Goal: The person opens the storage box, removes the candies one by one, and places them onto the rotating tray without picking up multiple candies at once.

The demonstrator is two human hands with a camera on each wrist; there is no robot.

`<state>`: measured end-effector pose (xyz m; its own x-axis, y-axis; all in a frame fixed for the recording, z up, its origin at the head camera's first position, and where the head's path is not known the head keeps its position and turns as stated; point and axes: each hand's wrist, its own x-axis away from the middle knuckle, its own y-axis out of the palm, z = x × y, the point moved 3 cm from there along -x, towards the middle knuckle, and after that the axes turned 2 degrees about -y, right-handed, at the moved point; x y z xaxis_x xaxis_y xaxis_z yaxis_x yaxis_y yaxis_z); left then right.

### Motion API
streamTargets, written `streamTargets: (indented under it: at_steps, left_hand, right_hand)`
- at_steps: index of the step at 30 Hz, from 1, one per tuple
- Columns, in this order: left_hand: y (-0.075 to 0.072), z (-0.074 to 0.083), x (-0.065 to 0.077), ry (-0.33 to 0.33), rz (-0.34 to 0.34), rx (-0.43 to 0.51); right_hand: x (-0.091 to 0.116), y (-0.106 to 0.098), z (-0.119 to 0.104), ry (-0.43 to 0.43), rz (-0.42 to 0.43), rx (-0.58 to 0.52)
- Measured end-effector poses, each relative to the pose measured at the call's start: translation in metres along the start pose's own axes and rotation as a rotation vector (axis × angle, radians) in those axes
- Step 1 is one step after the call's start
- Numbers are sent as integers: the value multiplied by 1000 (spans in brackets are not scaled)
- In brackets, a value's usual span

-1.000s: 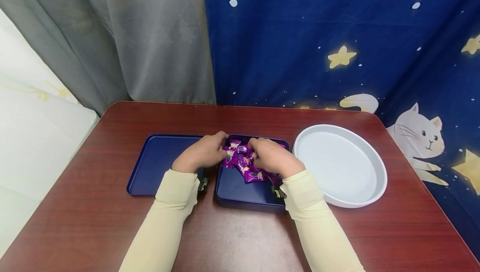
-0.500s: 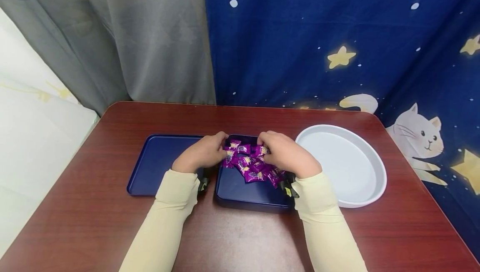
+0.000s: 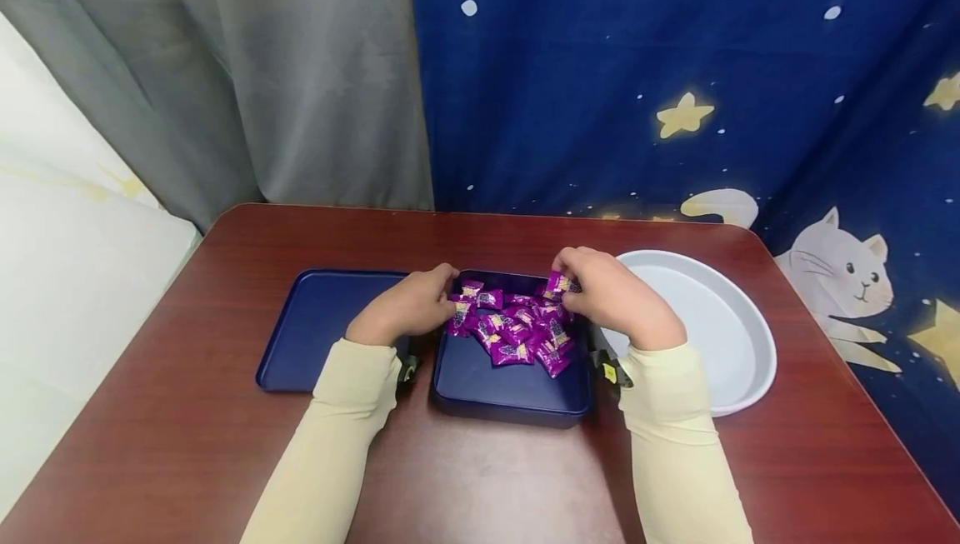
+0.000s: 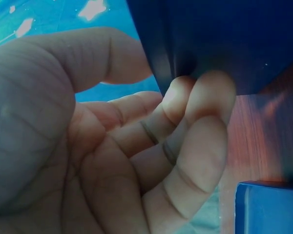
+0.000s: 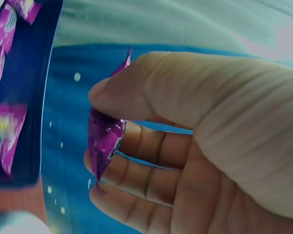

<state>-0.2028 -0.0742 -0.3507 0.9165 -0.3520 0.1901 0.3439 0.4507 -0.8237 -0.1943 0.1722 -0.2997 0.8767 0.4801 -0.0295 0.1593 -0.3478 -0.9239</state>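
A dark blue rectangular box (image 3: 510,398) holds several purple-wrapped candies (image 3: 516,332), mostly toward its far half. My left hand (image 3: 401,308) grips the box's left wall near the far corner; in the left wrist view the thumb lies on one side of the wall (image 4: 158,58) and curled fingertips touch the other. Over the box's far right corner, my right hand (image 3: 617,294) pinches one purple candy (image 3: 558,285) between thumb and fingers. The right wrist view has this candy (image 5: 103,139) held upright, part of its wrapper hidden behind the thumb.
To the left lies a flat dark blue lid (image 3: 315,327), partly behind the left hand. A round white tray (image 3: 697,327) stands right of the box, partly covered by the right forearm. A grey curtain (image 3: 330,94) and a starry blue one hang behind the brown table (image 3: 187,411).
My right hand has moved right and up from among the candies, with one candy now in its fingers. The left hand has stayed on the box's left wall.
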Motion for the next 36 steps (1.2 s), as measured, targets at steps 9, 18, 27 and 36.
streamTargets:
  at_steps: [9, 18, 27, 36]
  left_hand:
    - [2, -1, 0, -4, 5, 7]
    - [1, 0, 2, -13, -9, 1]
    - [0, 3, 3, -13, -20, 4]
    - [1, 0, 2, -29, -5, -6]
  right_hand:
    - [12, -10, 40, 69, 5, 38]
    - [27, -10, 71, 163, -5, 40]
    - [31, -5, 90, 214, -26, 23]
    - [30, 4, 106, 255, -45, 5]
